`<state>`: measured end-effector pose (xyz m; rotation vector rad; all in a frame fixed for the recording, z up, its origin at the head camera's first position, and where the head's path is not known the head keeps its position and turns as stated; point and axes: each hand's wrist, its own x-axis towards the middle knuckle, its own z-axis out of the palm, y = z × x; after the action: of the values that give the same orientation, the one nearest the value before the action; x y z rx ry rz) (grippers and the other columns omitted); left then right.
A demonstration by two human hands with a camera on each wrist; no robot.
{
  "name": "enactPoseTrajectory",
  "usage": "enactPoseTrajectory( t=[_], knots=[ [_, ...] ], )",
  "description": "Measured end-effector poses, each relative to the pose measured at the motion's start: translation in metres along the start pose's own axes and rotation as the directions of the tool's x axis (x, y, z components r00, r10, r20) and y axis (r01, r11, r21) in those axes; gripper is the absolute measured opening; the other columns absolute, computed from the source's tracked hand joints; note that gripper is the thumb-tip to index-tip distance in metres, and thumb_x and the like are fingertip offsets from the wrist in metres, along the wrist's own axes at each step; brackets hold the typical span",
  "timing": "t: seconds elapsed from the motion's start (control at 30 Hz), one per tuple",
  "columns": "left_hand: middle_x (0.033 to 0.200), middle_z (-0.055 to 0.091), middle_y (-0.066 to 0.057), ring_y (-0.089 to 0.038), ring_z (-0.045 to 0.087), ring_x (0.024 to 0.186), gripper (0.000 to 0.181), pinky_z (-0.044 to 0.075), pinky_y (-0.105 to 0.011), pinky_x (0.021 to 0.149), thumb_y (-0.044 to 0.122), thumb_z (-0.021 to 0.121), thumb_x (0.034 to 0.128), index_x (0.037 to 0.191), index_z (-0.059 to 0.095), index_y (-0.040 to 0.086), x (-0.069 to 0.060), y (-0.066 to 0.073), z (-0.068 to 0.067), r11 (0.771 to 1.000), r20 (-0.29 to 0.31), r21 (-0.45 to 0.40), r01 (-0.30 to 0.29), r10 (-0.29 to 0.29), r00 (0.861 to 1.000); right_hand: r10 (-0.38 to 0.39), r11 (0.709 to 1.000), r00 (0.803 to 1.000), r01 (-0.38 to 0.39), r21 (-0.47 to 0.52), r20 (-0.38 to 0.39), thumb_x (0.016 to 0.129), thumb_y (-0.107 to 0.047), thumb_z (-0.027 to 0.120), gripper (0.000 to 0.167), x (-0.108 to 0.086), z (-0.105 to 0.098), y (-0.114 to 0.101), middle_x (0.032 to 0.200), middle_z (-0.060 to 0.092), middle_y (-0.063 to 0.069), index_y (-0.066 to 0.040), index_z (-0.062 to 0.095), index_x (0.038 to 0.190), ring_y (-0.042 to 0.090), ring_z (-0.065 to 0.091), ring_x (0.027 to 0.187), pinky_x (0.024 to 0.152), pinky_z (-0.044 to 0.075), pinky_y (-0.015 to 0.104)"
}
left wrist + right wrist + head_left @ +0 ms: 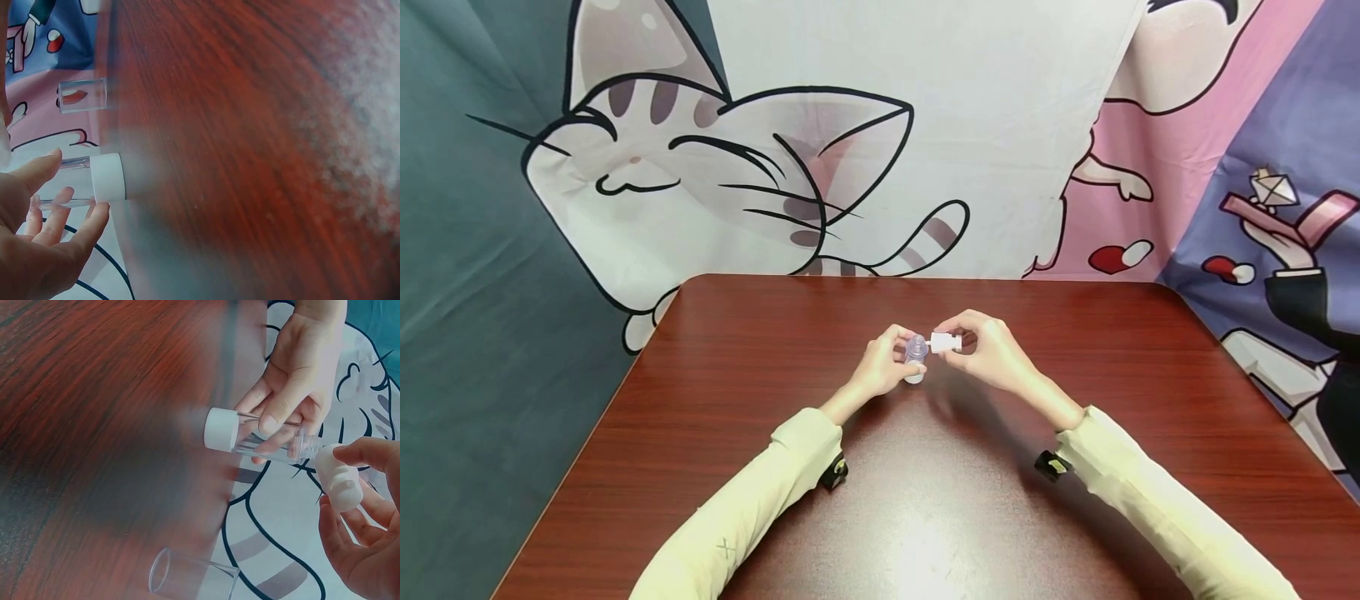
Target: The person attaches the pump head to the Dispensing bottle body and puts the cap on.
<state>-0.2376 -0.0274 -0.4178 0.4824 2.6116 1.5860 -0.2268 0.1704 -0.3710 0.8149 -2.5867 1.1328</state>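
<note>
My left hand (880,360) holds a small clear bottle (916,350) with a white base (222,430), thumb on one side and fingers on the other. The bottle is upright, and its threaded neck (306,447) is uncovered. Whether the base touches the table cannot be told. Between thumb and fingers, my right hand (988,354) pinches a white pump head (945,342). The pump head lies on its side close beside the bottle's top, a thin tip pointing toward it. A clear cylindrical cap (87,95) stands nearby, seen only in the wrist views.
A glossy brown wooden table (760,333) spreads beneath both arms. Behind its far edge hangs a cloth backdrop (1000,67) printed with a cartoon cat. Black wrist cameras sit under the left sleeve (752,492) and the right sleeve (1150,492).
</note>
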Motion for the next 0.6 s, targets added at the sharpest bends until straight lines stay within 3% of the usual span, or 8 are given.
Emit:
enactPoseTrajectory(
  t=[0.6],
  knots=[
    [0.113, 0.068, -0.019, -0.030, 0.070, 0.096, 0.046, 0.059, -0.032, 0.081, 0.004, 0.078, 0.0775, 0.117, 0.054, 0.001, 0.0003, -0.0005, 0.0001, 1.000, 0.004, -0.002, -0.006, 0.006, 1.000, 0.034, 0.999, 0.999, -0.034, -0.022, 0.013, 0.077, -0.006, 0.076, 0.027, 0.0082, 0.0056, -0.0034, 0.095, 0.067, 0.006, -0.008, 0.070, 0.103, 0.020, 0.066, 0.078, 0.069, 0.059, 0.028]
  ],
)
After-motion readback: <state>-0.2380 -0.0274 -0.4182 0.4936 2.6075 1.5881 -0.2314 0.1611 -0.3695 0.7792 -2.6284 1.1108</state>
